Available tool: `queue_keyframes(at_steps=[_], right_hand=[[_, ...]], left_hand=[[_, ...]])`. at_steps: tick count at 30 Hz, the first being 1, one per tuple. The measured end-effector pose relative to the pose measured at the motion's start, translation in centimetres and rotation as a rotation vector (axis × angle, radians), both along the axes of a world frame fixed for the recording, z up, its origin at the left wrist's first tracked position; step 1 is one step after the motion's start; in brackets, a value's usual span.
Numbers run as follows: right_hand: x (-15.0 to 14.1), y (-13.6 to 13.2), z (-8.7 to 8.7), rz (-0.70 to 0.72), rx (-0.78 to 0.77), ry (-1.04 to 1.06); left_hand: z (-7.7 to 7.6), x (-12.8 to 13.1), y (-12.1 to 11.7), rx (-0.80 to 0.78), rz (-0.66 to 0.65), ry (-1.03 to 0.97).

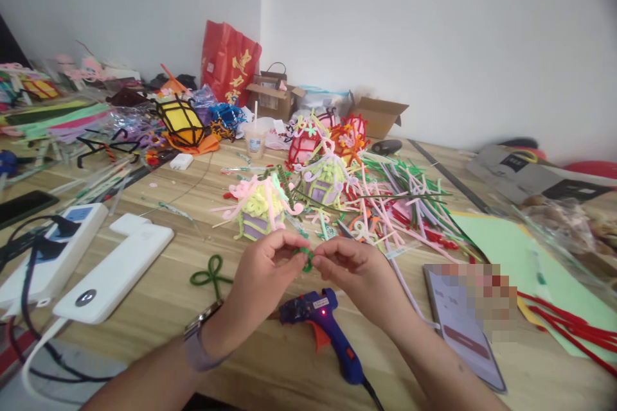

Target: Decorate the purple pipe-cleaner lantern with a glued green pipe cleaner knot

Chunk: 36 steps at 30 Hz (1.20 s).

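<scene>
A small piece of green pipe cleaner [306, 261], bent into a curl, is pinched between my two hands at the middle of the view. My left hand [265, 279], with a watch on its wrist, grips it from the left. My right hand [354, 270] pinches it from the right, thumb against forefinger. Below them a blue hot glue gun [332, 334] with an orange trigger lies on its side, a red light glowing. By my left wrist rests a dark green looped pipe cleaner shape [212, 271]. Just beyond my hands sits a purple and yellow pipe cleaner lantern [260, 209].
A phone [465, 327] lies to the right, near red pipe cleaners [573, 321] and green paper [511, 244]. At left are a white power bank [116, 273] and a power strip [58, 250]. Loose pipe cleaners [400, 189], more lanterns, a red bag [229, 61] and boxes stand behind.
</scene>
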State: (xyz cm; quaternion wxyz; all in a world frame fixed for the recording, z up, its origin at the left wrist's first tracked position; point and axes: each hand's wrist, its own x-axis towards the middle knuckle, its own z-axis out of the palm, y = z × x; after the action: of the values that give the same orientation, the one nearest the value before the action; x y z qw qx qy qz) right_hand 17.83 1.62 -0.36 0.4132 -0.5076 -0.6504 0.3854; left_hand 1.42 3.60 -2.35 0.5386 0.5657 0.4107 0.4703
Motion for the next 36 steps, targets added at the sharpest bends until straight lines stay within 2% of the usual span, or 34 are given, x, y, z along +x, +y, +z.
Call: queue_keyframes(at_steps=[7,16,21,28,36], right_hand=[[-0.2,-0.2,0.3,0.036,-0.072,0.049],[-0.4,-0.4,0.5,0.033,0.025,-0.066],[-0.5,-0.4,-0.1,-0.034,0.120,-0.106],[-1.3,-0.2,-1.5,-0.212,0.203,0.112],[-1.2,-0.3,-0.5,-0.141,0.125,0.125]], left_hand=[[0.1,0.1,-0.4,0.125,0.041,-0.017],[0.1,0.4,-0.7,0.140,0.051,-0.050],[-0.1,0.5,-0.7,0.172,0.073,-0.030],[0.6,1.2,-0.3,0.029,0.030,-0.195],[0.7,1.0,0.2,-0.121,0.052,-0.256]])
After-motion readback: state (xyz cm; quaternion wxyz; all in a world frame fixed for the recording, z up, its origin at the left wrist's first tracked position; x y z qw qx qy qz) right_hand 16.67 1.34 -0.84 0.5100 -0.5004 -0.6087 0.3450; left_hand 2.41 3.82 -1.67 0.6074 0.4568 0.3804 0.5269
